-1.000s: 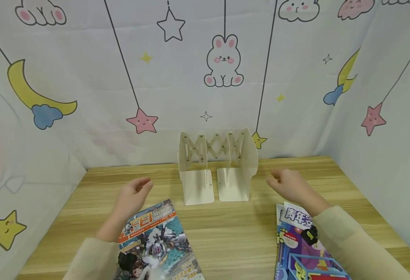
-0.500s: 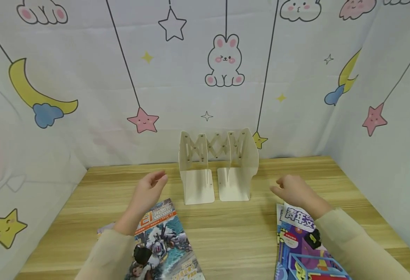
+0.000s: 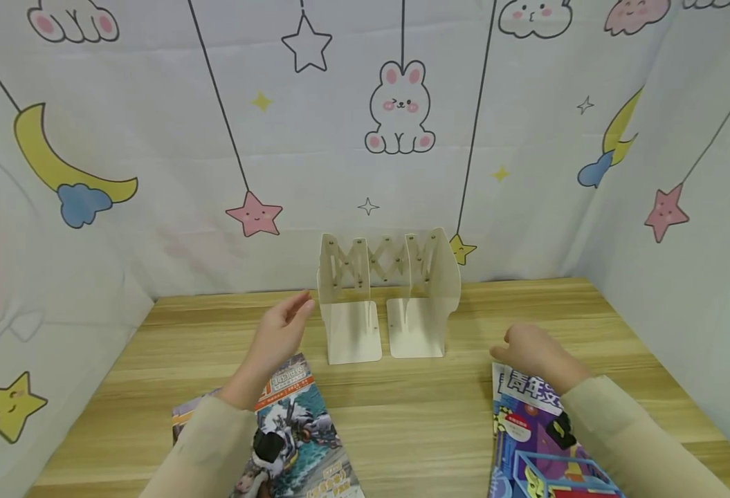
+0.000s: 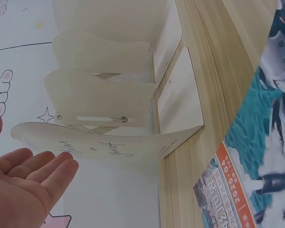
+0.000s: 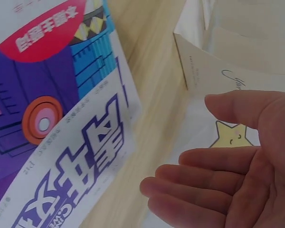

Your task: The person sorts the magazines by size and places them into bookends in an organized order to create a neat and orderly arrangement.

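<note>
A cream expandable bookend rack (image 3: 352, 332) stands upright at the back of the table, with upright panels joined by a criss-cross linkage. Just left of it hovers my left hand (image 3: 280, 330), fingers extended and holding nothing; in the left wrist view its fingertips are near the rack's outer side panel (image 4: 99, 145). My right hand (image 3: 535, 353) is farther off to the rack's right, above the top of a purple magazine (image 3: 526, 429). Its fingers look relaxed in the right wrist view, with nothing in them. Beneath my left forearm lies a magazine with a teal cover (image 3: 315, 422).
Another magazine (image 3: 184, 409) peeks out from under the teal one. A second white-edged magazine (image 3: 497, 387) lies beneath the purple one. White curtains (image 3: 171, 138) printed with stars and rabbits surround the wooden table (image 3: 427, 429) at the back and sides.
My left hand has moved right and slightly away from me, up close to the rack. My right hand has shifted a little right and nearer. The rack and magazines have stayed put.
</note>
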Demonstrator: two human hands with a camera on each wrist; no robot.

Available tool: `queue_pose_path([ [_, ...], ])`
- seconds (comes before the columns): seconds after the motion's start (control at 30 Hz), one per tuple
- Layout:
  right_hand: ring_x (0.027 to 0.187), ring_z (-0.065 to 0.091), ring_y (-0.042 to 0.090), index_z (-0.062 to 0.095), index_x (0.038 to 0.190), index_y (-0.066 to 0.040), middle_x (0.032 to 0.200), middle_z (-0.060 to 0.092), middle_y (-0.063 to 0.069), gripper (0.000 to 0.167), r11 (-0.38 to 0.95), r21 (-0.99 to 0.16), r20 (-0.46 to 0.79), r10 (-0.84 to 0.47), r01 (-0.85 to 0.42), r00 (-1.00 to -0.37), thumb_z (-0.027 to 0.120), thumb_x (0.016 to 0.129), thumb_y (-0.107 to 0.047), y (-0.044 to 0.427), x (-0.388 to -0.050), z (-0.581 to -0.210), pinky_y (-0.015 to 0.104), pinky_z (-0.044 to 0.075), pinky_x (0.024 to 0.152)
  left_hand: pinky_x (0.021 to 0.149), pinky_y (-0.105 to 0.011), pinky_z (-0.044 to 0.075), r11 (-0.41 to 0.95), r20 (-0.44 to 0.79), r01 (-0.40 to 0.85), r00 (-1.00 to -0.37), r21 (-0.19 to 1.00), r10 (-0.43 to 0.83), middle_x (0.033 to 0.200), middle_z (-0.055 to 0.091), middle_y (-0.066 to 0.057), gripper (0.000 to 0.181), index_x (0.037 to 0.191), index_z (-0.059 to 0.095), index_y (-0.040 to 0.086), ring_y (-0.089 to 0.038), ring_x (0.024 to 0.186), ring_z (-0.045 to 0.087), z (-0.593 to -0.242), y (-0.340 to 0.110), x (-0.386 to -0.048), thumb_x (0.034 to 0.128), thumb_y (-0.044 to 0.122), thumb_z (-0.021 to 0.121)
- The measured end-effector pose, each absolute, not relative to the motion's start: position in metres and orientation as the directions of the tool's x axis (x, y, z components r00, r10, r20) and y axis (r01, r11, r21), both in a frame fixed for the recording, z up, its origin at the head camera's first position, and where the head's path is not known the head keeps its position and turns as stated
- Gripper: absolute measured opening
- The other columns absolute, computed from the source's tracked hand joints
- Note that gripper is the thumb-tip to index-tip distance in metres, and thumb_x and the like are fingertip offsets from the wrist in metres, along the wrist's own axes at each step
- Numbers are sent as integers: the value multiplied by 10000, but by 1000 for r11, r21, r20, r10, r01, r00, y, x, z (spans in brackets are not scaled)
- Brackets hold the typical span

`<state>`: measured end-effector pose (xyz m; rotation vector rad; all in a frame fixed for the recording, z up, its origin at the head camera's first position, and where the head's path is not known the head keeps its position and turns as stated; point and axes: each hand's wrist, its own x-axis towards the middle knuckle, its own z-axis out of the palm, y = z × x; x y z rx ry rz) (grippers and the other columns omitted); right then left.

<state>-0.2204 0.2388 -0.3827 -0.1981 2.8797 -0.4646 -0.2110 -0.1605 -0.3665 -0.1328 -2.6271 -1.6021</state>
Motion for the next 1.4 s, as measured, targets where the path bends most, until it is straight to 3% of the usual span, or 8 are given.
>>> queue_pose_path([
  [0.1,485,425,111,573,704,7,585,506,27,324,943,-320,-183,-160,-95,-970,631,879,-259,239,-218,-388,269,405,493,1073,-457,395,443,103,111,-994,889,43,1443,451,-126,582,1442,393,92,-305,1317,443,-365,-156,-213,985,449,442],
  [0.2,462,390,104,450,616,-97,533,401,-25,350,949,-304,-179,-144,-85,-973,647,864,-246,239,-217,-392,235,328,441,1053,-439,422,431,117,120,-993,895,33,1416,482,-127,556,1431,412,94,-291,1289,478,-365,-151,-215,983,418,471],
  [0.5,491,457,121,513,651,-60,557,490,10,272,959,-275,-215,-136,-74,-967,681,830,-178,242,-214,-397,234,369,457,995,-428,476,403,163,145,-986,904,-12,1301,568,-176,463,1374,469,23,-295,1197,553,-363,-142,-219,993,286,496],
  [0.67,501,451,124,516,646,-61,563,496,9,267,958,-276,-210,-142,-81,-967,675,829,-173,244,-213,-398,241,366,464,933,-403,521,412,135,111,-990,904,-28,1301,569,-163,487,1375,467,46,-294,1176,567,-360,-140,-221,988,341,492],
  [0.87,512,463,133,517,654,-72,583,520,20,264,964,-255,-225,-129,-70,-966,672,830,-193,245,-213,-401,255,372,476,747,-341,555,474,74,39,-996,880,-55,1220,627,-162,555,1402,450,80,-267,982,657,-355,-134,-226,976,436,474],
  [1.2,518,431,135,487,611,-112,574,477,-6,330,975,-217,-235,-89,-37,-968,711,787,-278,242,-213,-402,270,336,478,707,-325,548,513,32,7,-999,858,-40,1216,633,-164,552,1400,446,42,-253,858,685,-351,-126,-229,989,411,459],
  [1.3,524,438,140,495,613,-110,583,484,0,326,976,-216,-236,-82,-30,-968,705,791,-285,242,-214,-402,273,336,476,667,-296,531,521,44,22,-999,853,-30,1158,652,-166,535,1391,454,23,-242,844,675,-350,-125,-230,997,386,450],
  [1.4,531,455,144,513,621,-104,598,505,9,312,975,-220,-237,-79,-26,-968,695,796,-287,243,-215,-402,277,347,475,564,-255,460,525,53,35,-998,850,-19,970,659,-161,510,1374,477,18,-226,771,631,-348,-126,-230,1008,370,427],
])
